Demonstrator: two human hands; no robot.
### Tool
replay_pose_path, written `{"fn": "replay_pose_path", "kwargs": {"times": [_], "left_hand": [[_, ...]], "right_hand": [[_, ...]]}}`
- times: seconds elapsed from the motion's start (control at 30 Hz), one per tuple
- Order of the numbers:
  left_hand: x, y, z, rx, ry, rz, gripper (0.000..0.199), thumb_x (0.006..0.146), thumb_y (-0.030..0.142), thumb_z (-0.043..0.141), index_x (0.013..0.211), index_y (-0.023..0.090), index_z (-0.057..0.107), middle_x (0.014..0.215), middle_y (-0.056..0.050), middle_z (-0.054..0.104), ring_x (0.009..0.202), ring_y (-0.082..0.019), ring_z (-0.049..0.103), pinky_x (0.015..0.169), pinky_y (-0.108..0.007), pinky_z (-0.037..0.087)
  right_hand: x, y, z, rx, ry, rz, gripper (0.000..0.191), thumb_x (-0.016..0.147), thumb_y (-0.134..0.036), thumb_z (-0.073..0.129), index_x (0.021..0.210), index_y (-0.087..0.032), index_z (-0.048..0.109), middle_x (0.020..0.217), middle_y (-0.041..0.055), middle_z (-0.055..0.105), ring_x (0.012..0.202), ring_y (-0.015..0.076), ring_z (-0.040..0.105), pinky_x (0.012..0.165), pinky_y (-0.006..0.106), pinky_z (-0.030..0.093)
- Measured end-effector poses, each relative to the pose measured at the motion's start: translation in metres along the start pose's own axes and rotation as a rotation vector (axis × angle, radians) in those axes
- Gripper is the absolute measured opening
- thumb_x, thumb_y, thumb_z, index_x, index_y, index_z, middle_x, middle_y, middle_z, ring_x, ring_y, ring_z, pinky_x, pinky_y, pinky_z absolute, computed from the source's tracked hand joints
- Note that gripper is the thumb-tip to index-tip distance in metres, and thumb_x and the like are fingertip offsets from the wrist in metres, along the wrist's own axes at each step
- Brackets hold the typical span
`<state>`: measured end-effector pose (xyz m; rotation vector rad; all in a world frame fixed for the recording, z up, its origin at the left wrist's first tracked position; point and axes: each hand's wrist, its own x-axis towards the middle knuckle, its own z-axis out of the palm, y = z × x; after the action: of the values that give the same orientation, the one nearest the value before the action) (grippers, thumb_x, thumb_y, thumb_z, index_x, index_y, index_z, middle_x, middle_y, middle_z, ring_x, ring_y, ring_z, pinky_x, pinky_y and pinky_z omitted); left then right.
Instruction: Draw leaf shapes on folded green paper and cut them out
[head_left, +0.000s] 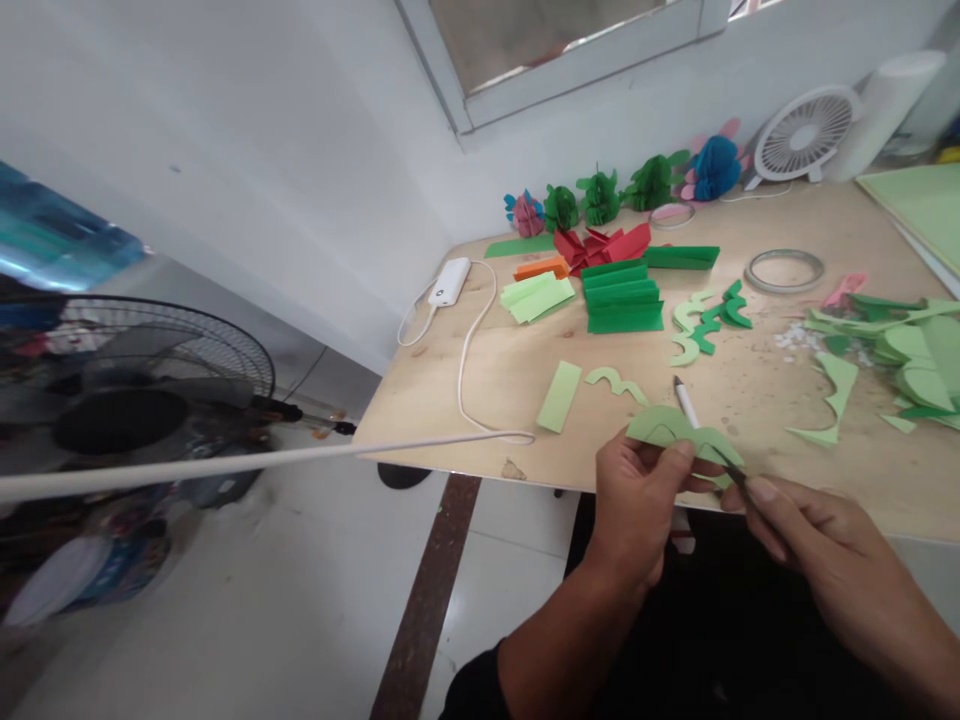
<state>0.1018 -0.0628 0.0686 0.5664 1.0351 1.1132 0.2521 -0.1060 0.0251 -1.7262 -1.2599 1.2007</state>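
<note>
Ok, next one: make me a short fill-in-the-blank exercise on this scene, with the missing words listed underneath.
1. The left hand pinches a light ____ piece of paper.
2. The hand with the dark cutting tool is the person's ____ one.
3. Among the paper figures along the wall, the one farthest right has a ____ body.
4. Just right of them stands a small white ____, beside a white cylinder.

Missing words: green; right; blue; fan.

At the back of the desk [420, 400], we see one small white fan [805, 138]. A white box [450, 283] with cable [460, 378] lies near the wall [322, 170]; at left stands a larger dark fan [120, 420].
</note>
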Motion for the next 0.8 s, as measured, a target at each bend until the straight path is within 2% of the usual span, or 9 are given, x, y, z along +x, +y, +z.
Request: {"fn": "replay_pose_path", "kwargs": {"times": [0.2,0.5,0.63,0.8], "left_hand": [[0.0005,-0.0014,-0.0001,-0.01,-0.013,0.015,0.028,0.069,0.036,0.08,0.075,0.013,0.065,0.067,-0.006,0.073,0.064,-0.02,0.073,0.057,-0.025,0.056],[-0.0022,0.0003,0.0,-0.012,-0.017,0.013,0.025,0.069,0.033,0.079,0.074,0.013,0.066,0.065,-0.006,0.073,0.063,-0.019,0.073,0.058,-0.024,0.054],[-0.0024,0.0006,0.0,-0.005,-0.017,0.011,0.024,0.069,0.033,0.078,0.074,0.012,0.066,0.061,-0.005,0.071,0.061,-0.019,0.072,0.058,-0.024,0.054],[-0.0005,0.0005,-0.001,0.015,-0.025,0.006,0.029,0.067,0.037,0.08,0.073,0.012,0.066,0.062,-0.006,0.071,0.061,-0.019,0.072,0.058,-0.024,0.054]], "right_hand": [[-0.0011,-0.0045,0.0003,-0.008,-0.005,-0.02,0.059,0.083,-0.071,0.049,0.05,-0.023,0.041,0.049,-0.0014,0.044,0.05,0.0122,0.041,0.044,0.026,0.032],[-0.0009,-0.0041,-0.0016,-0.035,-0.005,-0.008,0.06,0.081,-0.073,0.048,0.05,-0.023,0.042,0.051,-0.0011,0.044,0.051,0.0125,0.043,0.046,0.027,0.033],[-0.0007,-0.0052,-0.0026,-0.037,-0.012,0.008,0.058,0.08,-0.075,0.049,0.054,-0.023,0.051,0.05,-0.0022,0.042,0.049,0.0123,0.041,0.047,0.028,0.032],[0.0005,-0.0063,-0.0046,-0.024,-0.045,0.03,0.059,0.079,-0.075,0.049,0.051,-0.023,0.047,0.051,-0.0011,0.041,0.051,0.0136,0.041,0.047,0.029,0.031]]}}
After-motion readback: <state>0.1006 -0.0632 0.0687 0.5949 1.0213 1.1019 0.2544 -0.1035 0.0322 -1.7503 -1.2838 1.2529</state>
